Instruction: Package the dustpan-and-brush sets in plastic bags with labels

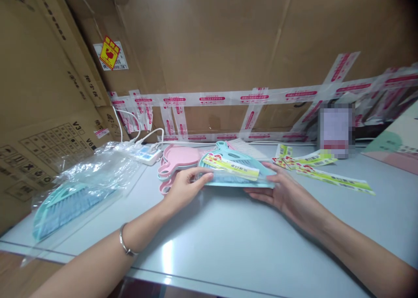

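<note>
Both of my hands hold a light blue dustpan-and-brush set (228, 172) just above the grey table (228, 237). My left hand (184, 187) grips its left edge, fingers curled over the top. At the right edge my right hand (282, 191) supports it from beneath, fingers wrapped round the rim. A yellow-green paper label (233, 166) lies across the top of the set. Pink dustpans (178, 161) are stacked right behind it on the left.
A bagged blue brush set (70, 202) in clear plastic lies at the left. Loose yellow-green labels (323, 167) are spread at the right. A white power strip (146, 153) with cables sits near the taped cardboard wall (228, 50). A coloured card (398, 143) leans at far right.
</note>
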Action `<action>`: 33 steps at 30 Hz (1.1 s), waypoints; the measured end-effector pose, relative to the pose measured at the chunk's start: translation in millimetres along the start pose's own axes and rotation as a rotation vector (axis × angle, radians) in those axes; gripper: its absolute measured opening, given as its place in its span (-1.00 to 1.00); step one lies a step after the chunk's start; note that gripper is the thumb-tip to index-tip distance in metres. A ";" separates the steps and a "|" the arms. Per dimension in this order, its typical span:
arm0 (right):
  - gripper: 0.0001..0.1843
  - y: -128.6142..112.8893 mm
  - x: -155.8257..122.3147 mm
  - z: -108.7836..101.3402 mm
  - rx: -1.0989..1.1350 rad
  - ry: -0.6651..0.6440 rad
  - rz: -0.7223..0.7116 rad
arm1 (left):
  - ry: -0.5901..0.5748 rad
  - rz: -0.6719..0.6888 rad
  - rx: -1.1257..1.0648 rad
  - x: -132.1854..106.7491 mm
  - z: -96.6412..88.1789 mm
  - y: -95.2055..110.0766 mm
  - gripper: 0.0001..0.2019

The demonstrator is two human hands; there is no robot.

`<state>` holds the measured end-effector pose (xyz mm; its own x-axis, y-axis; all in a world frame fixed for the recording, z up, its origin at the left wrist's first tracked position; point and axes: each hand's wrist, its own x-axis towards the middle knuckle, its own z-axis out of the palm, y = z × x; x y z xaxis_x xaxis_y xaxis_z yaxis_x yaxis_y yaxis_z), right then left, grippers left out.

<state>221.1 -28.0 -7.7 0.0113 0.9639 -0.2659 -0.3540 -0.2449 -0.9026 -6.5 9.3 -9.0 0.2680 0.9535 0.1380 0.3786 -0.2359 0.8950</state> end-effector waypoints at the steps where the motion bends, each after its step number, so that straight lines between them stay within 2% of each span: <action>1: -0.32 -0.3 -0.3 -1.0 0.004 -0.040 -0.031 | 0.009 -0.002 -0.010 0.4 -0.1 -0.9 -0.65; 4: -0.09 1.7 -0.9 -5.4 -0.155 -0.172 -0.141 | 0.032 -0.018 -0.075 0.8 0.4 -2.4 -0.64; 6: -0.16 4.5 -0.8 -7.7 -0.343 -0.199 -0.207 | 0.048 -0.026 -0.115 0.2 1.3 -2.1 -0.65; 8: -0.41 7.1 0.1 -8.3 -0.456 -0.147 -0.266 | 0.063 -0.021 -0.143 -1.2 2.5 -0.8 -0.67; 10: -0.60 9.0 1.4 -7.5 -0.446 -0.041 -0.328 | 0.070 0.021 -0.153 -3.2 3.5 0.9 -0.69; 13: -0.61 11.3 3.3 -6.8 -0.375 0.082 -0.409 | 0.114 0.174 -0.097 -6.1 3.9 3.6 -0.76; 18: -0.61 17.2 5.0 -9.8 -0.450 0.158 -0.532 | 0.241 0.384 0.018 -10.0 4.0 6.7 -0.85; 22: -0.69 18.8 -0.3 -3.5 -0.481 0.182 -0.581 | 0.323 0.388 0.048 -14.7 5.6 8.6 -0.76; 24: -0.60 17.1 -5.2 3.0 -0.403 0.169 -0.608 | 0.332 0.335 0.058 -17.2 6.9 9.5 -0.80; 26: -0.34 14.5 -9.4 8.2 -0.281 0.127 -0.618 | 0.301 0.280 -0.019 -18.8 8.5 10.4 -0.85; 29: -0.04 10.1 -11.2 9.8 -0.152 0.112 -0.555 | 0.208 0.211 -0.250 -18.5 10.0 11.4 -0.53; 31: -0.04 7.5 -10.0 8.6 -0.092 0.110 -0.455 | 0.146 0.186 -0.330 -17.1 10.0 11.1 -0.44; 33: -0.19 5.6 -8.6 8.4 -0.037 0.057 -0.322 | 0.087 0.180 -0.349 -15.8 9.6 10.0 -0.47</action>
<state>211.2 -36.8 -7.6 0.1693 0.9854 0.0175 -0.2892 0.0666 -0.9549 1.5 -10.0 -6.3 0.2212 0.9184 0.3281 0.0041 -0.3373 0.9414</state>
